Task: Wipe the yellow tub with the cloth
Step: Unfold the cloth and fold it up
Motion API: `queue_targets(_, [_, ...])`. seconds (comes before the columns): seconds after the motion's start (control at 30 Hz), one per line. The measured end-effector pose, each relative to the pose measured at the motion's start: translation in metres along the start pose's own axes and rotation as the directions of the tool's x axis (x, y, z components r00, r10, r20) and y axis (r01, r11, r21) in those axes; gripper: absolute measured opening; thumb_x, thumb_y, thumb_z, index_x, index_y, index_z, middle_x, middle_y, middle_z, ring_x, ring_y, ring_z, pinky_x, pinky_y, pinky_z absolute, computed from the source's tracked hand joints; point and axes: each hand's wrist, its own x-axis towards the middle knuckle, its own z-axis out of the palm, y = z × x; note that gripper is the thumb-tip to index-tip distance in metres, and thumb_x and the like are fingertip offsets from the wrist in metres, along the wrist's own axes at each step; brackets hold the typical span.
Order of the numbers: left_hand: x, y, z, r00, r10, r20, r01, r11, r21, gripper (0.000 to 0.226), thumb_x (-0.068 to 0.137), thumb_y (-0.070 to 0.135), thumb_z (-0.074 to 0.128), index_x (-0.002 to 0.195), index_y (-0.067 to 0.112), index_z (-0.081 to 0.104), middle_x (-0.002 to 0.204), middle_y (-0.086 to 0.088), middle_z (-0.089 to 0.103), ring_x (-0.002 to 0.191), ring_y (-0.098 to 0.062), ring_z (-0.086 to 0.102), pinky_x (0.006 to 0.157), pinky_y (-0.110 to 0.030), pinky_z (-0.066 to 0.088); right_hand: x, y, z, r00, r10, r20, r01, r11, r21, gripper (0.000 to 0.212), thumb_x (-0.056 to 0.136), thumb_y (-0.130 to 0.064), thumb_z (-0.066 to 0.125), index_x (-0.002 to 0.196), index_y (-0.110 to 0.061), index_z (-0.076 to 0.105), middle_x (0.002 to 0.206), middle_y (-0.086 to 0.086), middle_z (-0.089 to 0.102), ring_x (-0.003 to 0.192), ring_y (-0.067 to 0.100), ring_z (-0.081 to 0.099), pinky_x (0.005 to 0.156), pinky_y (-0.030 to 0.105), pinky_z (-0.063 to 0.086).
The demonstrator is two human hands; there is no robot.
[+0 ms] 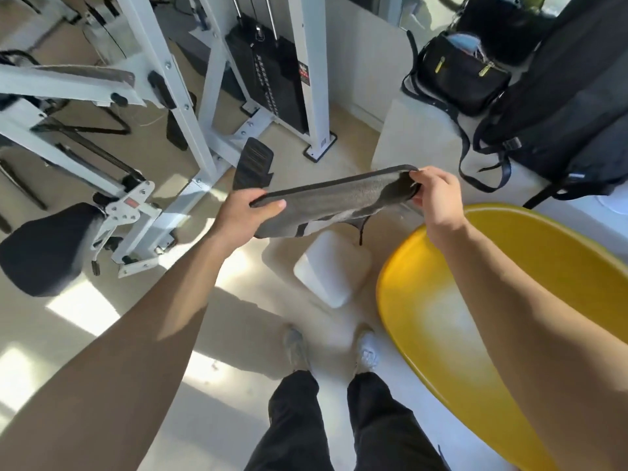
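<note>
cloth stretched between hands — tub below-right

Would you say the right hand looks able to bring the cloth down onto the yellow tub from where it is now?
Probably yes. The right hand holds one end of the grey cloth just above the yellow tub, with nothing between them; the left hand holds the other end.

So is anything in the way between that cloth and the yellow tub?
Nothing visible. Both hands, left and right, hold the grey cloth stretched in the air, and the yellow tub sits open just below to the right.
</note>
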Motion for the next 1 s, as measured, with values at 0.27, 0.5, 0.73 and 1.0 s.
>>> queue_targets(0.27, [0.006,-0.120,0.068,0.960,-0.174,0.218,0.174,0.985,0.022,0.038,0.085,0.033,0.073,0.061,0.017,0.048,0.055,0.010,0.044,0.048,-0.004,0.040,0.048,-0.020,0.032,-0.016,0.151,0.003,0.962,0.266,-0.067,-0.269,0.962,-0.038,0.014,0.072,-0.024,0.054,0.070,-0.010,0.051,0.074,0.007,0.040,0.075,0.022,0.035,0.071,0.036,0.028])
queue_targets(0.5, [0.045,-0.229,0.148,0.901,-0.370,0.228,0.352,0.929,0.116,0.039,0.076,0.045,0.069,0.061,0.018,0.046,0.053,0.006,0.043,0.056,-0.017,0.041,0.055,-0.032,0.030,0.008,0.278,0.028,0.913,0.396,-0.093,-0.407,0.878,-0.252,0.023,0.079,-0.031,0.055,0.078,-0.011,0.065,0.073,0.005,0.057,0.075,0.025,0.051,0.070,0.042,0.045])
queue_targets(0.73, [0.149,-0.328,0.229,0.896,-0.425,0.129,0.399,0.898,0.188,0.029,0.082,0.042,0.070,0.067,0.020,0.060,0.061,0.004,0.060,0.059,-0.015,0.056,0.050,-0.025,0.039,0.108,0.402,0.095,0.940,0.328,-0.098,-0.314,0.710,-0.630,0.026,0.099,-0.023,0.043,0.104,-0.007,0.064,0.091,0.009,0.063,0.085,0.031,0.059,0.066,0.031,0.044])
queue_targets(1.0, [0.229,-0.444,0.325,0.915,-0.401,-0.041,0.395,0.871,0.291,0.022,0.091,0.035,0.061,0.112,0.031,0.066,0.106,-0.003,0.062,0.096,-0.028,0.062,0.088,-0.036,0.050,0.212,0.531,0.143,0.928,0.305,-0.213,-0.359,0.584,-0.729,0.032,0.101,-0.020,0.043,0.128,-0.015,0.059,0.127,0.010,0.061,0.118,0.033,0.058,0.098,0.038,0.046])
